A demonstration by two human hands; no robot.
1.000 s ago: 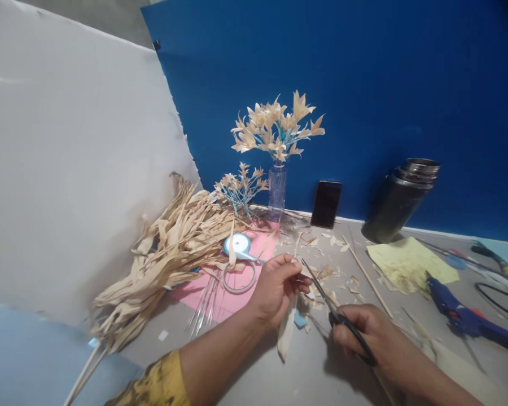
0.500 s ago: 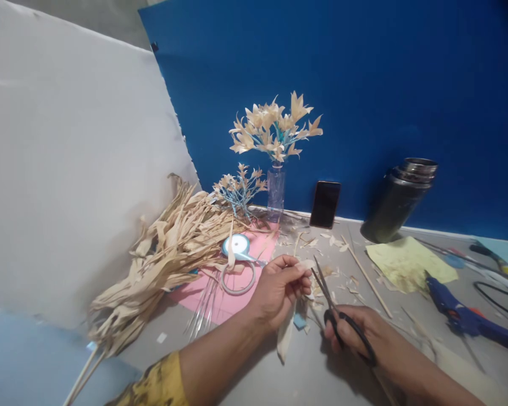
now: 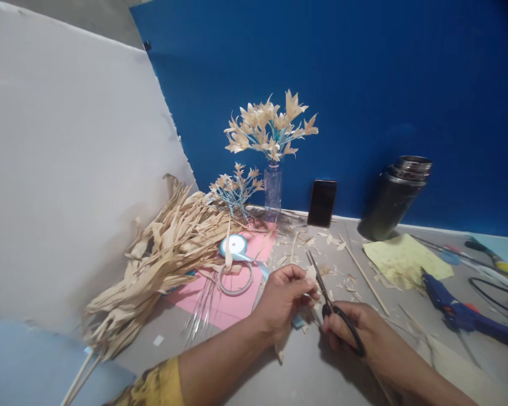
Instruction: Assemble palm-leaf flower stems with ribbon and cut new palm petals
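Note:
Between the thumb and fingers of my left hand (image 3: 285, 299) is a small pale piece of dried husk (image 3: 311, 273), pinched so its tip sticks up. My right hand (image 3: 351, 330) grips black-handled scissors (image 3: 327, 293), fingers in the loops. The blades point up and lie right beside the husk piece, nearly closed; whether they touch it I cannot tell. Under my left hand a longer husk strip (image 3: 280, 352) shows in part. A scrap of blue ribbon (image 3: 298, 321) and husk trimmings lie on the table near my fingers.
Left lies a heap of dried husks (image 3: 161, 259), with ribbon rolls (image 3: 233, 246) and wires (image 3: 201, 313) on pink paper (image 3: 237, 307). Behind stand husk flowers (image 3: 271, 124) in a bottle (image 3: 273, 194), a phone (image 3: 322, 203) and a flask (image 3: 393, 197). Right are yellow paper (image 3: 406, 256) and a glue gun (image 3: 465, 310).
The scissor blades have come closer together and nearer the husk piece. That piece now points more upright in my left hand. The whole view has shifted slightly.

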